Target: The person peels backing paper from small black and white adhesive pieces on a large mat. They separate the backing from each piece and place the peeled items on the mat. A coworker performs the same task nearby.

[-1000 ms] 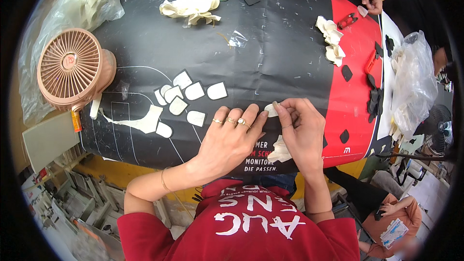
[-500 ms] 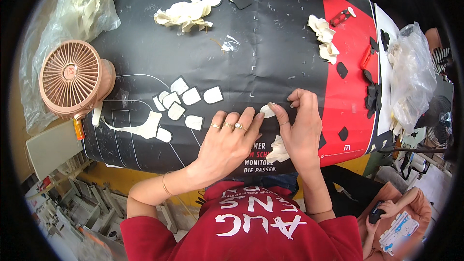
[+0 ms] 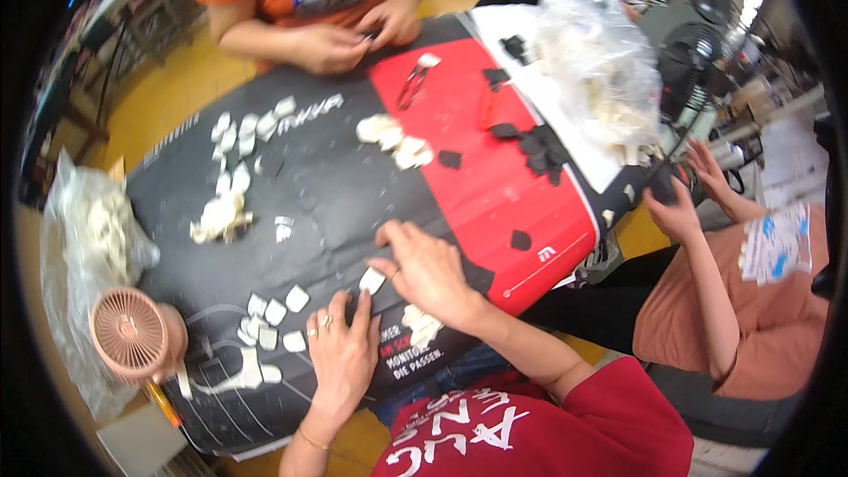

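Observation:
My left hand [image 3: 340,353] lies with its fingers stretched out on the black part of the mat, rings on its fingers. Just beyond its index fingertip is a small white tab-shaped piece with a dark edge [image 3: 372,280]. My right hand [image 3: 430,272] hovers over the mat from the right, fingers curved and apart, its thumb tip close to that piece; whether it touches is blurred. Between my wrists sits a crumpled cluster of cream pieces [image 3: 422,325]. A group of similar white pieces [image 3: 276,311] lies left of my left hand, near a cream offcut strip [image 3: 237,380].
A pink fan [image 3: 132,336] and a plastic bag of cream pieces [image 3: 106,238] stand left. Cream heaps [image 3: 221,216] and black pieces [image 3: 541,152] lie farther off. Another clear bag [image 3: 601,62] sits far right. Co-workers' hands [image 3: 340,46] work at the far edge; another person [image 3: 760,274] sits right.
The whole view has swung to the right and blurred, bringing two co-workers more fully into sight. My hands stay around the same white piece, and my right fingers look more spread.

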Action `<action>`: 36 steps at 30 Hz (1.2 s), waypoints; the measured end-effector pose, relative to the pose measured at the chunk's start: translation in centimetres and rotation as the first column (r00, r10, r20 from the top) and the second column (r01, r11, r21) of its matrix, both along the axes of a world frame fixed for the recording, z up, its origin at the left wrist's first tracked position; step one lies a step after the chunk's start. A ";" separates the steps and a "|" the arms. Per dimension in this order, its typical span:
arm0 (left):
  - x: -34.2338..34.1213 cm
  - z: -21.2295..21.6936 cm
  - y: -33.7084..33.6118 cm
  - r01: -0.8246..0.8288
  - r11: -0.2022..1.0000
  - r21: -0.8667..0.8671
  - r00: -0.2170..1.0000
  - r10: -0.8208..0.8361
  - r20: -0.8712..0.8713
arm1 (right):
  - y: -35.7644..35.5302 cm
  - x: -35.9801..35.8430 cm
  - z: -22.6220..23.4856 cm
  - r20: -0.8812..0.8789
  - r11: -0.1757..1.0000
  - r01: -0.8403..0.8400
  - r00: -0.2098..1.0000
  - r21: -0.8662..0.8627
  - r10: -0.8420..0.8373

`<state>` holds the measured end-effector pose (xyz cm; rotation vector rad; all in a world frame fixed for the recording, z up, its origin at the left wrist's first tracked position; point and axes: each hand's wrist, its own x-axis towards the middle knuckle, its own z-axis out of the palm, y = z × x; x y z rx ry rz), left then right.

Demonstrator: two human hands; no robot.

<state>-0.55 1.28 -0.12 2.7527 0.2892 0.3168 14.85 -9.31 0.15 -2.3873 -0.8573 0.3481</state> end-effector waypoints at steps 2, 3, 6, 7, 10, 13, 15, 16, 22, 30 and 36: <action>0.2 -0.1 0.0 0.004 1.000 0.018 1.000 -0.004 0.019 | 0.1 0.2 0.0 -0.011 1.000 -0.020 1.000 0.015 0.020; 0.3 -0.2 -0.1 -0.009 1.000 0.000 1.000 0.009 0.026 | 0.0 0.2 0.0 -0.020 1.000 -0.018 1.000 0.022 0.018; 0.7 -0.9 -0.5 -0.066 0.997 -0.038 0.991 0.071 0.118 | 0.1 0.2 -0.2 -0.021 0.997 -0.035 0.999 0.062 0.037; 1.1 -1.2 -0.6 -0.082 0.996 -0.034 0.986 0.086 0.144 | 0.0 0.3 -0.3 0.009 0.995 -0.047 0.999 0.090 0.046; 1.7 -1.4 -1.0 -0.139 0.987 -0.080 0.970 0.152 0.191 | -0.4 0.7 -0.4 -0.004 0.985 -0.079 0.997 0.152 0.080; 2.1 -0.8 -1.0 -0.201 0.962 -0.183 0.968 0.224 0.114 | -0.7 1.1 -0.3 -0.055 0.980 -0.098 0.993 0.175 0.109; 2.4 -0.5 -0.9 -0.163 0.982 -0.094 0.975 0.175 0.136 | -0.8 1.5 -0.3 -0.081 0.978 -0.114 0.988 0.173 0.130; 2.4 -0.5 -0.9 -0.141 0.988 -0.056 0.976 0.148 0.160 | -0.9 1.6 -0.3 -0.088 0.978 -0.116 0.987 0.176 0.133; 2.4 -1.6 -1.1 -0.125 0.988 0.089 0.986 0.114 0.120 | -1.1 2.3 -0.8 -0.127 0.961 -0.156 0.974 0.230 0.189; 2.5 -1.4 -0.1 -0.236 0.965 0.112 0.936 0.195 0.294 | -1.0 3.4 -1.7 -0.170 0.952 -0.214 0.952 0.220 0.254; -1.9 1.4 3.0 -0.487 0.838 0.247 0.820 0.342 0.458 | -1.4 3.2 -2.4 -0.090 0.917 -0.228 0.958 0.328 0.271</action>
